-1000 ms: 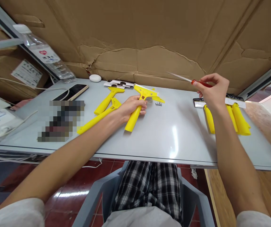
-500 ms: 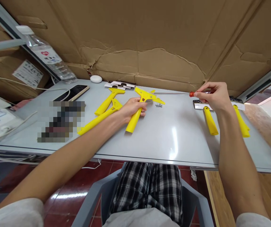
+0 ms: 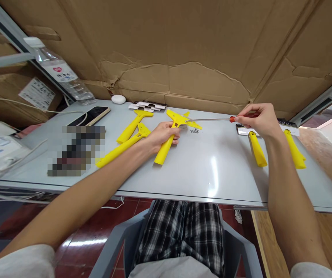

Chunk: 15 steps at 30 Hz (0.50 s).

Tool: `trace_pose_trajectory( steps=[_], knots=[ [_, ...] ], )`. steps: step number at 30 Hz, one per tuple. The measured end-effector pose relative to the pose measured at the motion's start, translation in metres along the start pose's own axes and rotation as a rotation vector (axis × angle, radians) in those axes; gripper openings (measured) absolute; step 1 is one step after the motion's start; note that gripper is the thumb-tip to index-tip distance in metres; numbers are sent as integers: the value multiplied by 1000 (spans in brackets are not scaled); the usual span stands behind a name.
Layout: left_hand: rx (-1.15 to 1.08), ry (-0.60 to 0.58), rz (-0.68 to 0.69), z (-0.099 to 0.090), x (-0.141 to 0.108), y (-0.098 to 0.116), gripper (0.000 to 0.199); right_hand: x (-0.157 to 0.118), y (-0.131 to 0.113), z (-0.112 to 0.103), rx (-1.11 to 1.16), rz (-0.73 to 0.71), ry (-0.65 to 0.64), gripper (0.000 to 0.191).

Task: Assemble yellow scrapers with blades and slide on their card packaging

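Note:
My left hand (image 3: 167,136) is closed around the neck of a yellow plastic scraper (image 3: 164,151), whose T-shaped head points away from me and handle toward me. My right hand (image 3: 258,117) pinches the red handle of a long screwdriver (image 3: 208,119). The thin shaft runs left, level with the table, and its tip meets the scraper's head. Just below that head lies a small pile of dark screws (image 3: 194,131). Two more yellow scraper pieces rest left of my left hand: a farther one (image 3: 131,127) and a nearer one (image 3: 122,148), partly behind my forearm.
Scrapers with white-and-black blade strips lie at right, one (image 3: 258,150) beside my right wrist and another (image 3: 295,152) beyond. Several packaged strips (image 3: 147,106) lie at the back. A phone (image 3: 95,115), white oval object (image 3: 118,99), bottle (image 3: 64,75) and cables are at left; cardboard (image 3: 183,46) stands behind.
The screwdriver has moved slightly down and left with my right hand, its tip now against the scraper's head. My left hand keeps its hold; the view has shifted slightly.

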State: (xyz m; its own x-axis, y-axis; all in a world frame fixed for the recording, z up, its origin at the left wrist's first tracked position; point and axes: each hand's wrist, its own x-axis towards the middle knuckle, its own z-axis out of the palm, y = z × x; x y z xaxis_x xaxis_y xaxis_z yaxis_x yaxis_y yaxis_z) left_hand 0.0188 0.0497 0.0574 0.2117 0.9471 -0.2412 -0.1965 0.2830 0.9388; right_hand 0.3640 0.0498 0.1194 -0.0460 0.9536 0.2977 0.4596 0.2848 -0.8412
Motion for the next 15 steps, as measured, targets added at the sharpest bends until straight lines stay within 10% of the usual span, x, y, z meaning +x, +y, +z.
trace_pose_trajectory(
  steps=[15],
  knots=[
    [-3,18,3,3,-4,2,30,-1,-2,-3,-31,-36,40,26]
  ],
)
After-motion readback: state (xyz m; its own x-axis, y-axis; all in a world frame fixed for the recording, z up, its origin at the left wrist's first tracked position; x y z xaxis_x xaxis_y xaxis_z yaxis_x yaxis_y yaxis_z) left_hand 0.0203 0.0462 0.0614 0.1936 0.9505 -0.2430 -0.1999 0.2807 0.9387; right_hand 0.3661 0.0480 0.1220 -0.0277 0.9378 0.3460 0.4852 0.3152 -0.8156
